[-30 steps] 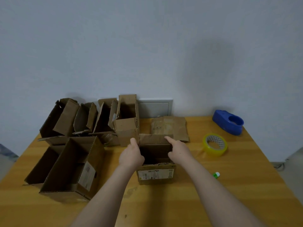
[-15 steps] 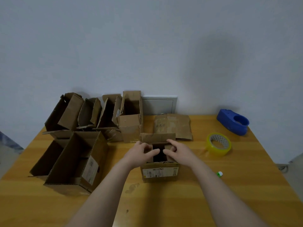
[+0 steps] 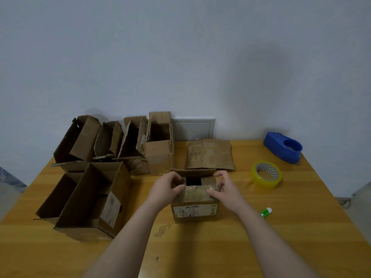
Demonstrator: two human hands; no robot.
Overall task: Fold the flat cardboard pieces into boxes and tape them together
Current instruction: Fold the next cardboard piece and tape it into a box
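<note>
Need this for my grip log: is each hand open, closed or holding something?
Left hand: closed, fingers curled over the left flap of the box.
Right hand: closed, gripping the box's right flap.

The small box (image 3: pixel 194 215) is brown cardboard with a white label (image 3: pixel 193 210) printed in black, plus a touch of red and a yellow-green patch. The other boxes (image 3: pixel 96 197) and the flat cardboard piece (image 3: pixel 209 154) are the same brown. The table (image 3: pixel 281 237) is honey-yellow wood grain. The tape roll (image 3: pixel 266 182) is clear yellow, its core white with a lattice. The dispenser (image 3: pixel 279 151) is bright blue, and the wall (image 3: pixel 180 57) pale grey-blue.
</note>
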